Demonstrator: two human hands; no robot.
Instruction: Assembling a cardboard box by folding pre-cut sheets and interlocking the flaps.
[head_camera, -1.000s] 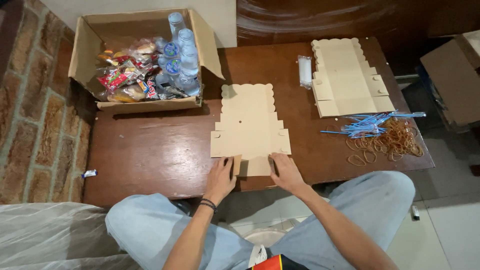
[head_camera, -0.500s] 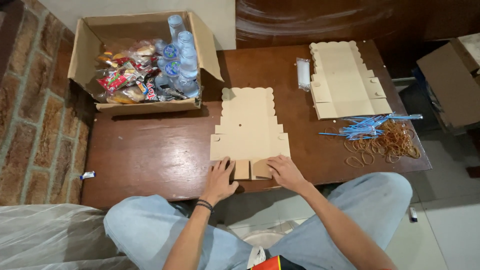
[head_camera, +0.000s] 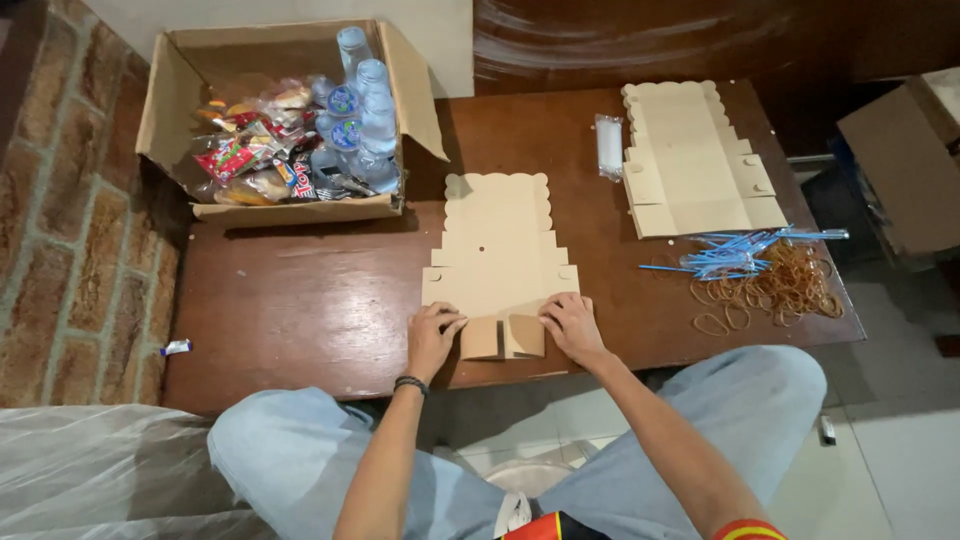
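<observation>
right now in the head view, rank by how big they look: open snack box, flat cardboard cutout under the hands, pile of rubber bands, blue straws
1. open snack box
2. flat cardboard cutout
3. pile of rubber bands
4. blue straws

The last two overlap, so their ranking is unsure.

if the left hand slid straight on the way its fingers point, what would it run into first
The left hand points up and slightly right across the flat cardboard box blank, so it would likely meet the blank's folded near flaps and panel first.

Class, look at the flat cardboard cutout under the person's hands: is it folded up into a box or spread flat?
Mostly spread flat: the cardboard cutout lies on the wooden table; only small near-edge flaps look bent up between the left hand and right hand.
</observation>
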